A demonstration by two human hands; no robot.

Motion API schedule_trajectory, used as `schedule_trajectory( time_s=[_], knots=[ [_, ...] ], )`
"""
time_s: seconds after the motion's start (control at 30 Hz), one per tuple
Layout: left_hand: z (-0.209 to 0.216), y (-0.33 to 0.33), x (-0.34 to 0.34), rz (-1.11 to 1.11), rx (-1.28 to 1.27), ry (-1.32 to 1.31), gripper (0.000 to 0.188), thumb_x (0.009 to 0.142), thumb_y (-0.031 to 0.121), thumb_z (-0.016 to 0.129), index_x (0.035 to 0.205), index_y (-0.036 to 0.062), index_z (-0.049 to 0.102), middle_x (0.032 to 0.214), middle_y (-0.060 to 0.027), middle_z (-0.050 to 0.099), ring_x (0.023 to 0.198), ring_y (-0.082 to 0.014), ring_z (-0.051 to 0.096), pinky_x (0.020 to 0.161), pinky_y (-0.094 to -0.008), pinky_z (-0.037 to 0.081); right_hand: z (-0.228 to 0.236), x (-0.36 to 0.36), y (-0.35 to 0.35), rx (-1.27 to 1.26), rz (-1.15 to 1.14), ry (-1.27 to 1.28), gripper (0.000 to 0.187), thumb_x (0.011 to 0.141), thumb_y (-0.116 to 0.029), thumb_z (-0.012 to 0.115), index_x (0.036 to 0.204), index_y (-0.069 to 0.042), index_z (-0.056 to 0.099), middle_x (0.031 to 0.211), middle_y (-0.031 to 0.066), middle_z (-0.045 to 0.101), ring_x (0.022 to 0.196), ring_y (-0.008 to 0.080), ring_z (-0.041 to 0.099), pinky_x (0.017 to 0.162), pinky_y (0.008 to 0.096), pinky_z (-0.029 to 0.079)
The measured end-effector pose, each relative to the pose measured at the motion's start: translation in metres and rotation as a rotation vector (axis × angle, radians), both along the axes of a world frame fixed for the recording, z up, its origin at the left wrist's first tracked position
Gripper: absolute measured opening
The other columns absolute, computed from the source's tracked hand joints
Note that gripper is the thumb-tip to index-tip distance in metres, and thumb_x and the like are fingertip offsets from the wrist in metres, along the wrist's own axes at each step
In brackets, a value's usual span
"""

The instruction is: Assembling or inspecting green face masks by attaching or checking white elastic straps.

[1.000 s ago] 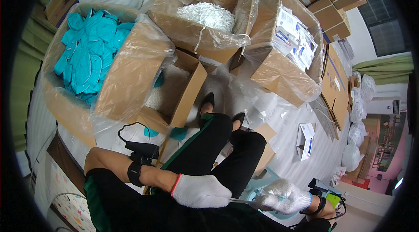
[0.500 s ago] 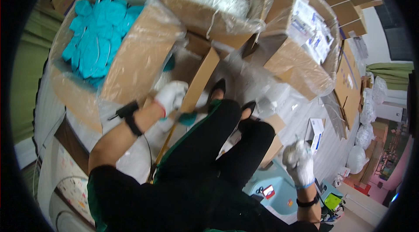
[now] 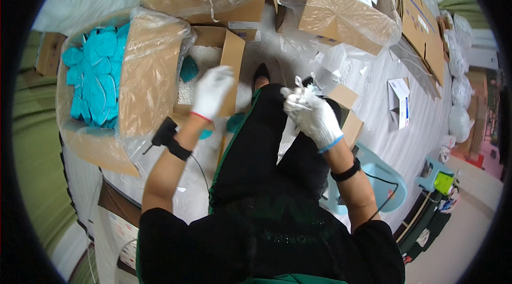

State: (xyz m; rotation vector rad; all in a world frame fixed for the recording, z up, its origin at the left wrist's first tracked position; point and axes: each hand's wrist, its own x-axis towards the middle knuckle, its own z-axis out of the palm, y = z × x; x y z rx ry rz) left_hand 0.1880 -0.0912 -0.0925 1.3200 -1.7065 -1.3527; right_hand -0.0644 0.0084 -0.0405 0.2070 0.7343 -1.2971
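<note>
My left hand (image 3: pixel 213 92), in a white knitted glove with a red cuff, hovers over the near right edge of a small open cardboard box (image 3: pixel 233 54). Motion smears its fingers, and whatever they may hold is hidden. White loose material fills that box, and a teal cup-shaped mask (image 3: pixel 188 69) lies on it. Over my lap, my right hand (image 3: pixel 314 118) wears a white glove with a blue cuff. Its fingers are closed, with thin whitish bits sticking out at the tips, too small to name. Another teal piece (image 3: pixel 234 122) shows beside my left thigh.
A large plastic-lined carton (image 3: pixel 152 70) holds many teal masks (image 3: pixel 98 81) at the left. Behind stand a carton (image 3: pixel 208 4) of white material and another (image 3: pixel 341 20) of white printed packets. A light-blue plastic stool (image 3: pixel 381 177) is by my right side. Paper scraps litter the floor.
My right hand has swung from the far right in over my lap. The left has shifted slightly up in the picture. My view has turned, bringing the small box into fuller sight.
</note>
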Motion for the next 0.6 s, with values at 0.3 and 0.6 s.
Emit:
schedule_trajectory(
  time_s=[0.3,0.6],
  knots=[
    [0.011,0.046,-0.094,-0.208,-0.207,-0.192,0.029,0.086,0.021,0.058,0.106,0.0006,0.057,0.104,-0.0181,0.061,0.104,-0.0320,0.057,0.090,-0.0379,0.045,0.004,0.039,-0.007,-0.166,0.121,-0.027,0.032,0.093,-0.028,0.055,0.117,-0.007,0.054,0.110,0.0039,0.060,0.102,0.0176,0.056,0.092,0.0340,0.044],
    [0.084,-0.084,-0.113,-0.005,-0.402,0.090,0.027,0.088,-0.002,0.040,0.111,0.0003,0.055,0.096,-0.0077,0.061,0.088,-0.0168,0.059,0.080,-0.0289,0.047,0.030,-0.023,0.049,-0.124,-0.058,0.144,0.040,0.092,-0.027,0.059,0.117,0.004,0.052,0.108,0.0180,0.062,0.082,0.0203,0.061,0.068,0.0300,0.051]
  ],
)
